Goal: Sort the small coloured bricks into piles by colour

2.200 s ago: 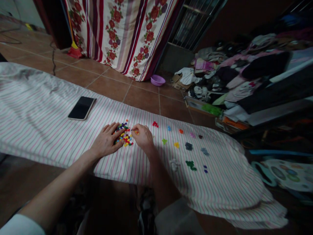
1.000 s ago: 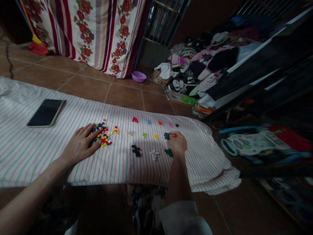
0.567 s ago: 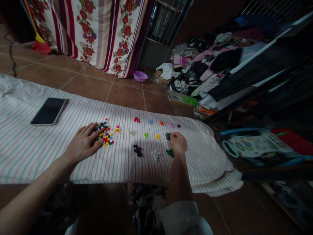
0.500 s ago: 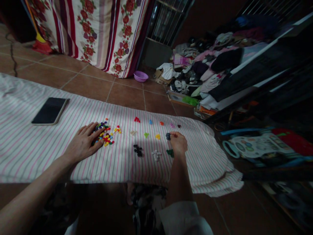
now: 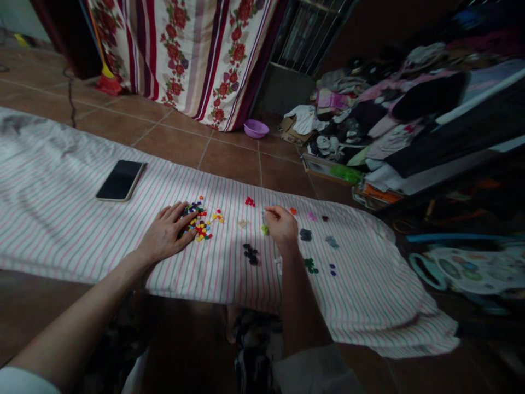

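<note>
My left hand [image 5: 166, 232] lies flat with fingers spread, its fingertips on the left side of a mixed pile of small coloured pieces [image 5: 202, 227]. Above the sorted groups, my right hand [image 5: 283, 227] is closed in a pinch; whether a piece sits between the fingertips is hidden. Just under its fingers is a lime-green group [image 5: 264, 230]. Around it lie red pieces [image 5: 250, 202], beige pieces [image 5: 243, 223], black pieces [image 5: 250, 254], dark grey pieces [image 5: 305, 235] and dark green pieces [image 5: 310, 266]. White pieces [image 5: 278, 265] are partly covered by my right wrist.
A striped cloth [image 5: 361, 290] covers the surface. A phone [image 5: 121, 180] lies at the left. Orange [image 5: 292, 210], pink [image 5: 311, 216], blue-grey [image 5: 332, 241] and purple pieces [image 5: 332, 270] sit to the right. A purple basin [image 5: 256, 129] stands on the floor beyond.
My right hand has moved left, away from the dark grey pieces to near the lime-green ones. My left hand stays at the mixed pile. The view has shifted left.
</note>
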Available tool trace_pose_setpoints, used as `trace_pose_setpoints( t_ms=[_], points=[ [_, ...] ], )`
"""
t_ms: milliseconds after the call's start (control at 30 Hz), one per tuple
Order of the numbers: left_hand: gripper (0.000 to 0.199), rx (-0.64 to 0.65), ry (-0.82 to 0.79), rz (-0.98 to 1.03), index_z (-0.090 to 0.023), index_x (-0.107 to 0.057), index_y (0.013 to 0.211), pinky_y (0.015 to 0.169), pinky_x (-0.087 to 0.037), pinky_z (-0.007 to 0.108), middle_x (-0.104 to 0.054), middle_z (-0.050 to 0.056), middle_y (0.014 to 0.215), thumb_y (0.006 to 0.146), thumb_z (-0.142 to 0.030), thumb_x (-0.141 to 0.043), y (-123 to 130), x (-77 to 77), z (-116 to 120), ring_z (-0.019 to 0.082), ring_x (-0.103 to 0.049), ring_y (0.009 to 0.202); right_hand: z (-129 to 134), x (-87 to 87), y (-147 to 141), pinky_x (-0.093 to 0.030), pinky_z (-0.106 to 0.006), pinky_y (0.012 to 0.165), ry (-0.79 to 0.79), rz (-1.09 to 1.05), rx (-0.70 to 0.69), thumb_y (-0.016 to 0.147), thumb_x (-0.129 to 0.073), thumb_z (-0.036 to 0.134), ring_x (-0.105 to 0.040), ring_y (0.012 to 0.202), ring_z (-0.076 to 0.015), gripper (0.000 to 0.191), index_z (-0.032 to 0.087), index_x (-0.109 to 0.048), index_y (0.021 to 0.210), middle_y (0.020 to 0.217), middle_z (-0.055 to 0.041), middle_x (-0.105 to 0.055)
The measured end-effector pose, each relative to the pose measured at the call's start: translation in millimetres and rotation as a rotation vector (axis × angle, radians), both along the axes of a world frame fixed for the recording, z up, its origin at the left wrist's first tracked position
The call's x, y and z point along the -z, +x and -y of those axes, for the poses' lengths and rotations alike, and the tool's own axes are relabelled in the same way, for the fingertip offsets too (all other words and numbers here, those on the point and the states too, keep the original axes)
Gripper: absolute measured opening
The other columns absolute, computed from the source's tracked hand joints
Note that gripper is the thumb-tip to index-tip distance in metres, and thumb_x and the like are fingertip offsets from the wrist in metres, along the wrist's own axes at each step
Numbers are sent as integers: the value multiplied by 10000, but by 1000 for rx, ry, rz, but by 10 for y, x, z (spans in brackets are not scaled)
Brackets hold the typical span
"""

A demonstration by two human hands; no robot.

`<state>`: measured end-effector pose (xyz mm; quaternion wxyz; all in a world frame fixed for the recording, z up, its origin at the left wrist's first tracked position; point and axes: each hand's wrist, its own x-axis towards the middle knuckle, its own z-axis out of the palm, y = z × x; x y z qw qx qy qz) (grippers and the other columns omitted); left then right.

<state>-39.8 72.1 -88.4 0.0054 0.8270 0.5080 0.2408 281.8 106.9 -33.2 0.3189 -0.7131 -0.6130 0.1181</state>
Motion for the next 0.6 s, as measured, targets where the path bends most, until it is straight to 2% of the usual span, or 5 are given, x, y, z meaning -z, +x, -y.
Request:
trace_pose_setpoints(
  t_ms=[200, 300, 467, 600],
  points=[
    [522, -14, -1, -10, -231, -556, 1381, 1120, -382, 562, -472, 149, 1498, 963, -513, -418, 20, -5, 5, 334, -432, 1390, 59, 70, -528, -456, -318, 894, 35, 85, -372, 852, -522, 179, -622, 937, -198, 245, 217, -754, 923, 952, -49, -724],
    [534, -18, -1, -21, -214, -544, 1391, 1125, -375, 546, -469, 165, 1494, 969, -512, -408, 24, 0, 5, 330, -428, 1392, 112, 104, -755, -430, -315, 923, 12, 153, -525, 902, -543, 194, -604, 946, -193, 225, 214, -759, 963, 950, -57, -718],
    [527, -21, 1, 0, -207, -548, 1381, 1134, -365, 538, -476, 162, 1488, 966, -504, -416, 24, 6, 5, 322, -428, 1393, 157, 164, -1001, -417, -308, 908, 4, 245, -631, 936, -567, 243, -581, 946, -196, 216, 213, -759, 1031, 957, -63, -704],
    [527, -17, -6, -5, -210, -537, 1387, 1137, -357, 544, -467, 163, 1494, 973, -506, -403, 26, -4, 9, 313, -414, 1403, 170, 184, -1113, -408, -313, 915, -25, 313, -614, 946, -549, 241, -567, 952, -204, 232, 209, -753, 1052, 973, -68, -694]
  ],
)
